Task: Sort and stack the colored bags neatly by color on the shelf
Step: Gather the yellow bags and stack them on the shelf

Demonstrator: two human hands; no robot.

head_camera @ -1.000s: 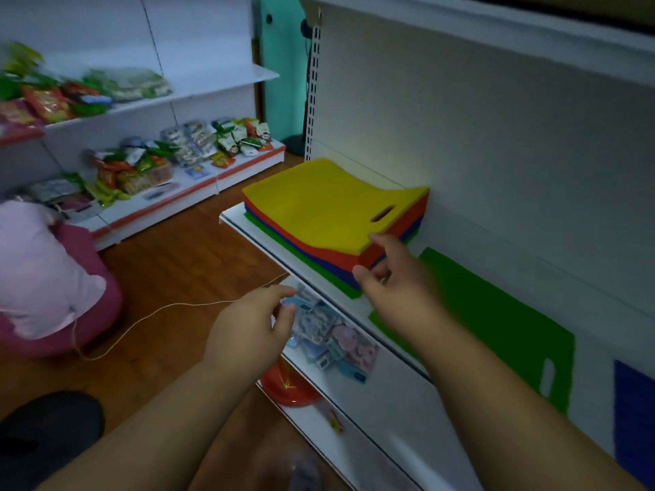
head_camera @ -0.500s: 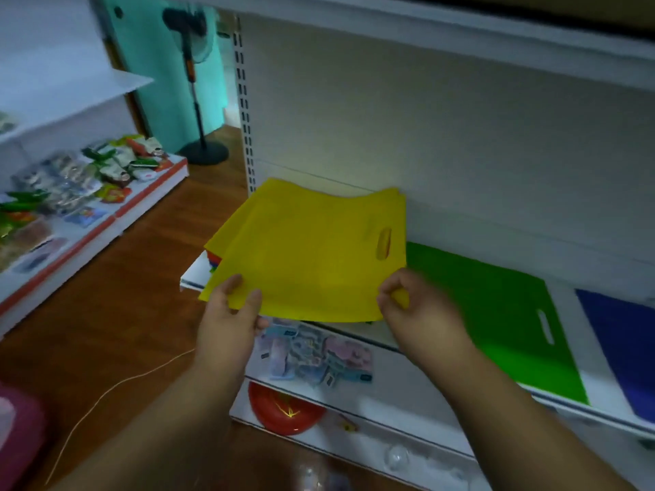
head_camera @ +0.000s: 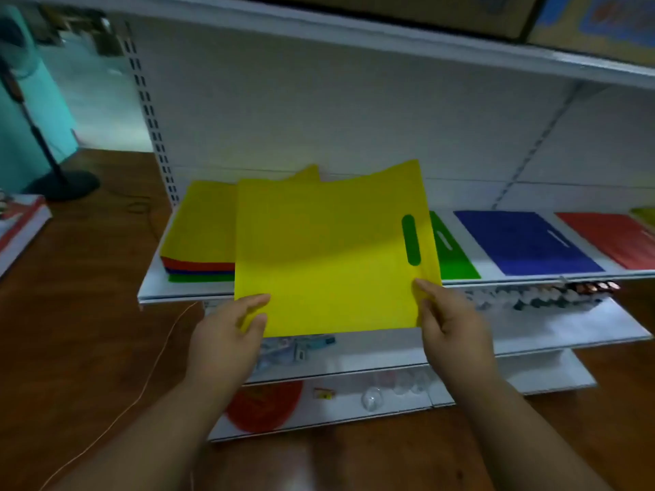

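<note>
Fingers (head_camera: 257,303) of the left hand (head_camera: 227,334) and the right hand (head_camera: 450,320) pinch the yellow bag's (head_camera: 326,256) lower corners — clamped on fabric. It looks light, limp and floppy — best held by both corners.

Green bag (head_camera: 455,255): your yellow bag (head_camera: 329,253) hides most of it.
Red bag (head_camera: 616,239): cut off at your right edge.
Lower-shelf items (head_camera: 542,295): too blurred to tell.

Dim indoor scene with a cool, bluish cast. The brightest area is the pale doorway (head_camera: 88,97) at upper left. A soft shadow crosses the yellow bag (head_camera: 329,256), and the upper shelf (head_camera: 390,37) shades the back panel beneath. Overall soft and smeared; wide-angle distortion bends shelf edges near the borders.
</note>
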